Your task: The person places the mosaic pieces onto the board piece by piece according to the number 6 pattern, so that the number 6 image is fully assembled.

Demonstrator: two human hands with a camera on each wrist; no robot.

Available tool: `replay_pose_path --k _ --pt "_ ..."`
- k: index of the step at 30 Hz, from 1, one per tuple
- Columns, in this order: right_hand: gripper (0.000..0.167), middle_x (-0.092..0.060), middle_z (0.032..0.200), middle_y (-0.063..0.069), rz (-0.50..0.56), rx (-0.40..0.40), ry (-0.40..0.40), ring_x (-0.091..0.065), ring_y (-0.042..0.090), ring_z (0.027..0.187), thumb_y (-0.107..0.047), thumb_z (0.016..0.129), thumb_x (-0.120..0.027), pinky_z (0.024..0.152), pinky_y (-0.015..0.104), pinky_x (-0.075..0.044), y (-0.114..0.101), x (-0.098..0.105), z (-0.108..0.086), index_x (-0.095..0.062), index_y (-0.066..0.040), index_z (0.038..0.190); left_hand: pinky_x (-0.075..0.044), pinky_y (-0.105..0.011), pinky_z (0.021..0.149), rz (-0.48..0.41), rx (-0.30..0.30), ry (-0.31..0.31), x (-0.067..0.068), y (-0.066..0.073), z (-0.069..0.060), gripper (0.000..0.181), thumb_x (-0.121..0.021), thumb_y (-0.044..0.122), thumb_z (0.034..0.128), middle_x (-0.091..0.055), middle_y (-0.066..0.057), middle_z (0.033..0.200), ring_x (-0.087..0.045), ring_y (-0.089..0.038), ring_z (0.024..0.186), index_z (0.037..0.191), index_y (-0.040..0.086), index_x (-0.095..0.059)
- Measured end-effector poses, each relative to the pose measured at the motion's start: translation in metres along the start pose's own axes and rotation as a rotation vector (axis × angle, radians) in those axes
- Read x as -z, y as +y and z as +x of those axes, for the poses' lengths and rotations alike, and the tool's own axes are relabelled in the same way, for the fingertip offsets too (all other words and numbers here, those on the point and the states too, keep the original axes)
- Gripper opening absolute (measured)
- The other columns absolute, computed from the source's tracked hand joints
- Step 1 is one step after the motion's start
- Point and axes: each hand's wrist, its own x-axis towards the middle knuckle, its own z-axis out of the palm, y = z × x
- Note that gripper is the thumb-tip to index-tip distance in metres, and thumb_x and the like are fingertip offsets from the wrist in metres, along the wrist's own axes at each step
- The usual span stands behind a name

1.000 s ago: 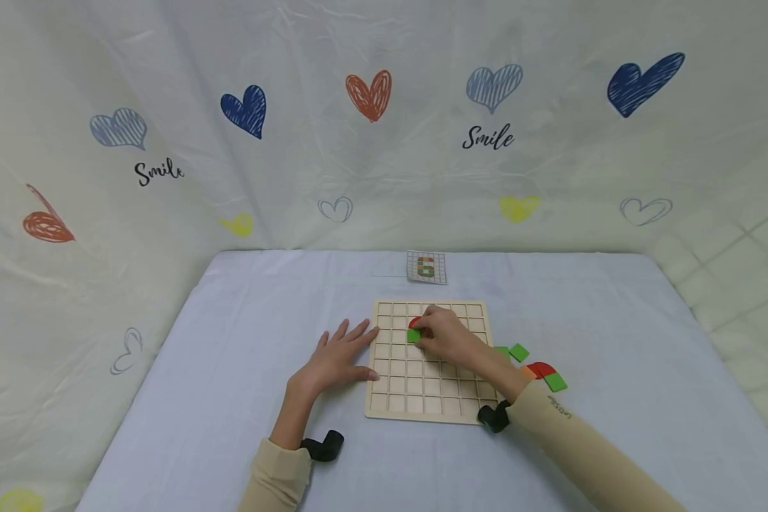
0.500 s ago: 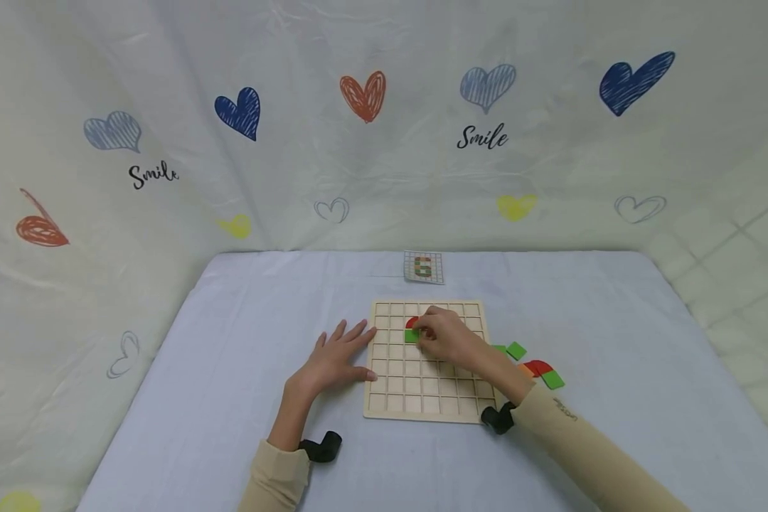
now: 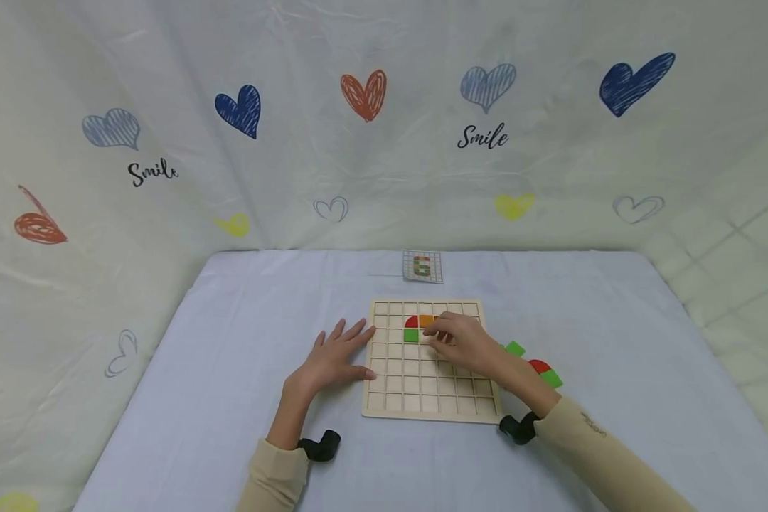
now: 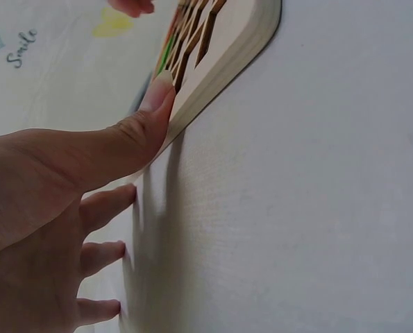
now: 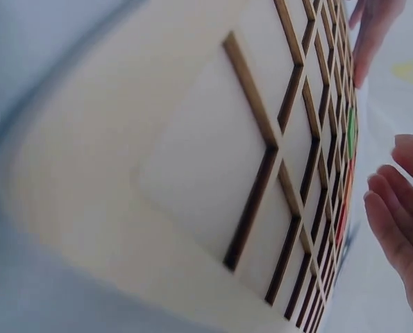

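A wooden grid board point(image 3: 397, 407) lies flat on the table. In its upper cells sit a red rounded piece point(image 3: 412, 322), an orange square point(image 3: 426, 321) and a green square point(image 3: 411, 335). Part of a reddish piece shows just beyond the orange one, mostly covered by my right hand point(image 3: 464, 345). That hand hovers over the board with bent, relaxed fingers; in the right wrist view its thumb and fingers stand apart with nothing between them. My left hand point(image 3: 336, 359) is spread at the board's left side, its thumb point(image 4: 157, 97) on the edge and other fingertips touching the cloth.
Right of the board lie loose pieces: a green square point(image 3: 515, 348), a red rounded piece point(image 3: 539, 366) and another green square point(image 3: 552, 377), partly beside my right forearm. A printed pattern card point(image 3: 422, 267) lies near the table's back edge. White cloth point(image 3: 281, 291) covers the table.
My right hand has shifted right and off the pieces, so the orange square and part of a reddish piece beside it now show. My left hand stays in place.
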Motion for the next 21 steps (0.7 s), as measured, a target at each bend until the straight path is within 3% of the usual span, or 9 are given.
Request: replay_pose_path --k 10,21 --pt "0.015 -0.075 0.094 0.007 -0.005 -0.014 0.065 -0.069 0.018 0.078 0.004 0.087 -0.077 0.068 0.027 -0.059 0.013 0.009 -0.022 -0.077 -0.001 0.100 -0.005 -0.069 0.124 0.006 -0.011 -0.008 0.001 0.000 -0.001 0.088 -0.080 0.044 0.0867 -0.026 -0.002 0.171 -0.007 -0.039 0.160 0.161 0.023 -0.038" --pt "0.019 -0.075 0.099 0.003 -0.026 -0.135 0.037 -0.066 0.011 0.081 0.002 0.087 -0.078 0.070 0.026 -0.058 0.023 0.031 -0.054 -0.077 -0.004 0.105 -0.005 -0.068 0.125 0.025 -0.012 -0.019 0.000 -0.001 0.000 0.088 -0.079 0.046 0.0876 -0.025 -0.001 0.171 -0.007 -0.038 0.160 0.162 0.025 -0.036"
